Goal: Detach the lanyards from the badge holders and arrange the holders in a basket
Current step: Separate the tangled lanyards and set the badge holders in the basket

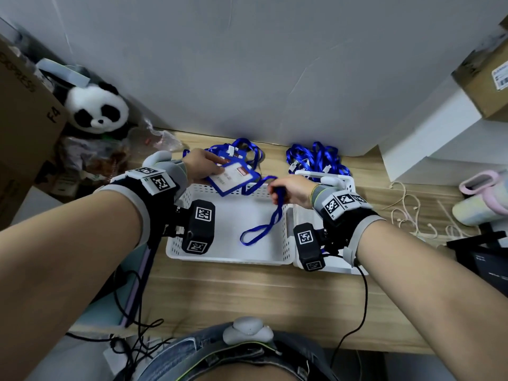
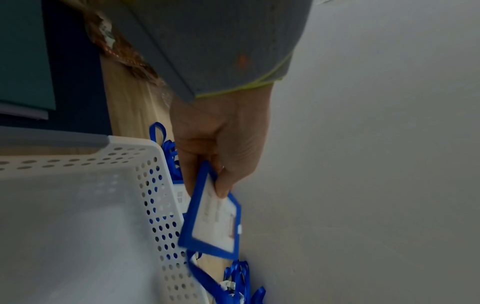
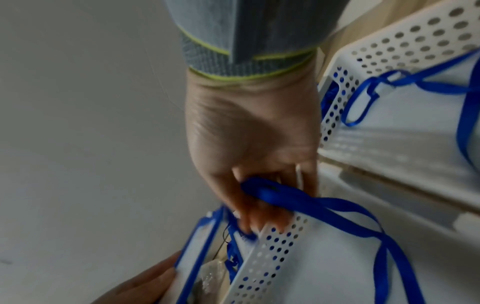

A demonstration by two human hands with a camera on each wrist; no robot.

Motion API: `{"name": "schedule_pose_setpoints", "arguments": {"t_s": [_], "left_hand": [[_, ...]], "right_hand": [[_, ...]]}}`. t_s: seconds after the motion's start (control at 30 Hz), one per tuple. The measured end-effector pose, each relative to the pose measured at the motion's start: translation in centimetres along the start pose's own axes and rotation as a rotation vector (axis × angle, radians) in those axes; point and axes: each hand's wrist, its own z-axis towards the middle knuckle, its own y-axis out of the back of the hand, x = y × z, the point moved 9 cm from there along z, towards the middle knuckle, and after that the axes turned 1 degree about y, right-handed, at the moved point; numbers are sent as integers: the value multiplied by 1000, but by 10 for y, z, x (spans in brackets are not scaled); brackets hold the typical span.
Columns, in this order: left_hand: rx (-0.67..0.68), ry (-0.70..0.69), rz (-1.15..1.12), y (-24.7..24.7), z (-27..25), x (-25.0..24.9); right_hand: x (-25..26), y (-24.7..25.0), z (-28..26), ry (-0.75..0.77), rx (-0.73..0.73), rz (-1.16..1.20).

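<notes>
The left hand (image 1: pixel 202 163) is pinching a blue badge holder (image 1: pixel 233 178) by one short end, thumb on its face, just above the far rim of the white basket (image 1: pixel 228 254). The right hand (image 1: pixel 292 189) is closing its curled fingers on the blue lanyard (image 1: pixel 261 229), whose loop is hanging below the grip into the basket. The clip joining lanyard to holder is blurring out and cannot be made out. Further lanyards (image 1: pixel 316 158) are lying beyond both hands, partly cut off by a second basket (image 1: pixel 341 180).
</notes>
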Motion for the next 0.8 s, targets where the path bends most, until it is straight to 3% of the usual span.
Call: {"name": "schedule_pose_setpoints", "arguments": {"t_s": [0.07,0.13,0.23,0.3,0.4,0.53,0.67,0.8], "left_hand": [[4,-13,-50,1,-1,-2],[86,-35,-105,-7,-5,-6],[255,-41,-86,-25,-15,-9],[330,-31,-10,-33,-22,-9],[390,-7,76,-40,-27,-6],[344,-7,175,-35,-26,-2],[261,-13,286,-30,-26,-3],[285,-35,278,-40,-29,-8]], "right_hand": [[-12,-6,-5,-89,86,-248],[-17,0,-1,-98,30,-336],[7,11,-1,103,-177,-193],[16,8,-2,172,-176,-41],[19,1,-3,146,-112,40],[13,-7,-7,67,-31,-88],[15,-4,-16,91,-82,6],[19,-7,-20,124,-92,-37]]}}
